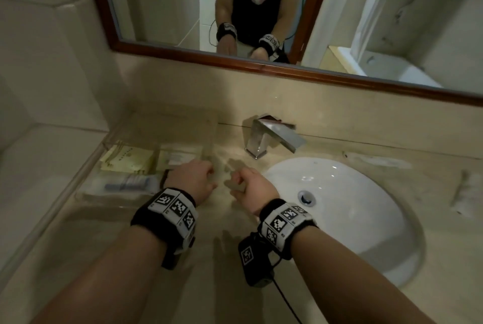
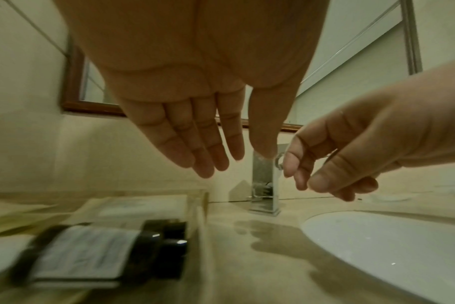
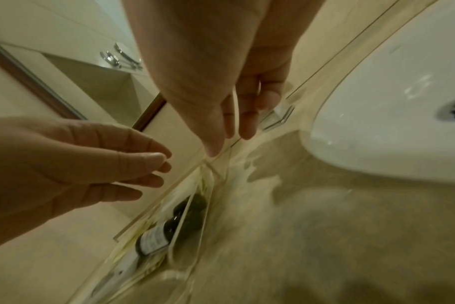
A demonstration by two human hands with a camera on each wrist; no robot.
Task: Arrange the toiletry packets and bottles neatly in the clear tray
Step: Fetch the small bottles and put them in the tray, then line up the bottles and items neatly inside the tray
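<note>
The clear tray [image 1: 213, 135] stands on the counter left of the tap. It holds pale yellow packets [image 1: 125, 159], a white packet [image 1: 177, 159] and a wrapped blue-and-white tube [image 1: 125, 182]. Two dark bottles [image 2: 91, 253] with white labels lie on their sides at the tray's [image 2: 203, 205] right end; one bottle [image 3: 156, 240] shows in the right wrist view. My left hand [image 1: 209, 174] hovers over that end with fingers straight and empty [image 2: 237, 162]. Just right of the tray, my right hand [image 1: 235, 182] hangs above the counter, fingers loosely curled, holding nothing [image 3: 230, 142].
A chrome tap [image 1: 271, 138] stands behind my hands and a white basin [image 1: 339, 206] lies to the right. The wood-framed mirror [image 1: 261, 67] runs along the back wall. A tiled wall closes the left side. Beige counter [image 1: 209, 258] stretches toward me.
</note>
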